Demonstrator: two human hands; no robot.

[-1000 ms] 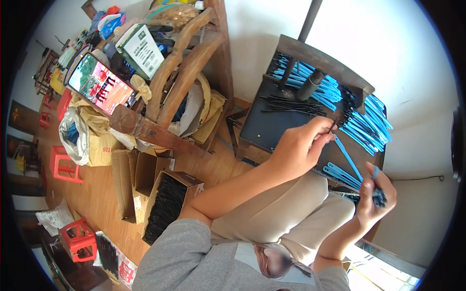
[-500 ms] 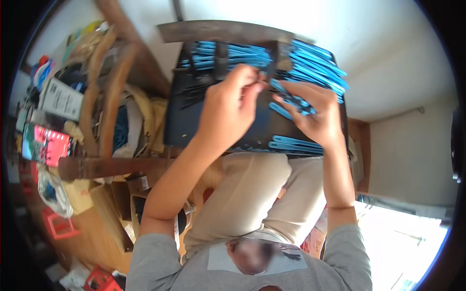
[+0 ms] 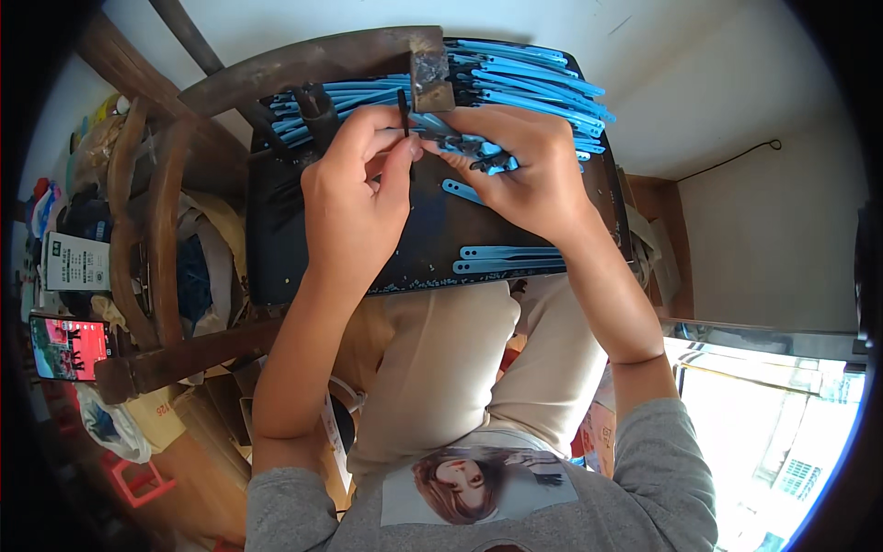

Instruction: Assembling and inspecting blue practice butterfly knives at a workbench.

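My left hand (image 3: 354, 193) is closed, its thumb and fingertips pinching a thin black strip (image 3: 403, 109) that stands upright. Close against it, my right hand (image 3: 533, 170) is curled round a bunch of short blue pieces with black ends (image 3: 483, 152). The fingertips of both hands meet over a black tray (image 3: 349, 262). Below my right hand lies a loose blue strip (image 3: 460, 189) with small holes in its end. Two more blue strips (image 3: 506, 259) rest side by side near the tray's front edge.
Piles of blue strips (image 3: 529, 81) fill the tray's far side. A dark wooden chair frame (image 3: 313, 60) crosses above its far left, close to my hands. Leftward are a phone (image 3: 69, 348) with a lit screen and a white printed box (image 3: 78, 262).
The view has shifted, so the tray and both hands sit further left in it. The black strip now shows upright in my left fingers. My right hand still grips the blue pieces.
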